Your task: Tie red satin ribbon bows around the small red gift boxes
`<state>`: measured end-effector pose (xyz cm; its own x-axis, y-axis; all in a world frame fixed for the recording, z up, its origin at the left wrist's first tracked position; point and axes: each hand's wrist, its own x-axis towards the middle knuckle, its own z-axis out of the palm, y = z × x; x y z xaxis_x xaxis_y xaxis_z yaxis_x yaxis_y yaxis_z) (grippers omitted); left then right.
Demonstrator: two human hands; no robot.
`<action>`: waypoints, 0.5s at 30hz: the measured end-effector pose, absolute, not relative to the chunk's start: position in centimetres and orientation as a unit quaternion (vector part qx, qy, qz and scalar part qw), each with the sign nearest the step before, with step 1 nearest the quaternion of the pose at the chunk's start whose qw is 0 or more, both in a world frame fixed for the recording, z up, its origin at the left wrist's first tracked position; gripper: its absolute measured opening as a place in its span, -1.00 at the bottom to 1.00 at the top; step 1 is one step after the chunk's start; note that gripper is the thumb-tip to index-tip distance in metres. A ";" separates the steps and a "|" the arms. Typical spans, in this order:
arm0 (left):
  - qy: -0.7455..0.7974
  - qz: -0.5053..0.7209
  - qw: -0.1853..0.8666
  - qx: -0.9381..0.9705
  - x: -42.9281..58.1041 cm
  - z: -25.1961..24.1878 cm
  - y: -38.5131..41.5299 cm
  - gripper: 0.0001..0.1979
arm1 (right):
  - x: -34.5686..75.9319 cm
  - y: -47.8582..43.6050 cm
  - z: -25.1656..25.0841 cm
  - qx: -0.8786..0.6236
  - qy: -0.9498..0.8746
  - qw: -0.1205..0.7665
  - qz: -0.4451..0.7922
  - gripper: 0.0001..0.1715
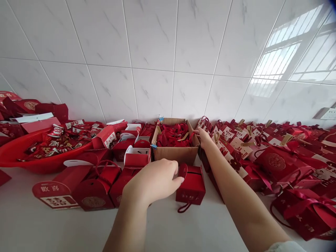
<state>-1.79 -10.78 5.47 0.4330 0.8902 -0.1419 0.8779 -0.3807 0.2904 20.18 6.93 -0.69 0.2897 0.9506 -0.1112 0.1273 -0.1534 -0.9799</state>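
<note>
My left hand (154, 178) is in the middle, its fingers bent and thumb pointing right, beside a small red gift box (193, 185) with a cord loop at its front. Whether it touches the box's left flap is hard to tell, and its fingertips are partly hidden. Farther off, my right hand (203, 137) reaches to the right edge of a cardboard box (175, 154) filled with red ribbons (174, 135). Its fingers are bent near that rim, and what they hold, if anything, is too small to make out.
At the left, a red basin (42, 167) holds wrapped sweets (61, 140). Open red boxes (94, 190) stand between it and my left hand. Many ribboned red boxes (278, 161) fill the right side. A tiled wall (149, 91) rises behind.
</note>
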 end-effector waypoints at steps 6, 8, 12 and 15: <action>0.525 0.017 0.171 0.834 -1.5 5.6 -10.7 -0.75 | 20.1 6.2 0.2 -0.599 -0.385 0.574 0.404 -0.66; 0.521 0.009 0.173 0.836 -1.3 5.5 -10.7 -0.75 | 20.0 4.9 1.5 -0.575 -0.387 0.607 0.390 -0.64; 0.520 -0.005 0.167 0.838 -0.9 5.4 -10.7 -0.75 | 20.2 -0.7 4.9 -0.500 -0.420 0.682 0.329 -0.55; 0.520 -0.014 0.158 0.839 -0.5 5.3 -10.7 -0.75 | 21.5 -6.2 6.7 -0.430 -0.501 0.744 0.105 -0.51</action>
<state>-0.50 -10.69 5.33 0.4589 0.8685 -0.1872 0.8773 -0.4096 0.2501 21.54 -6.25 6.66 0.4765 0.5872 0.6543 0.2737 0.6082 -0.7451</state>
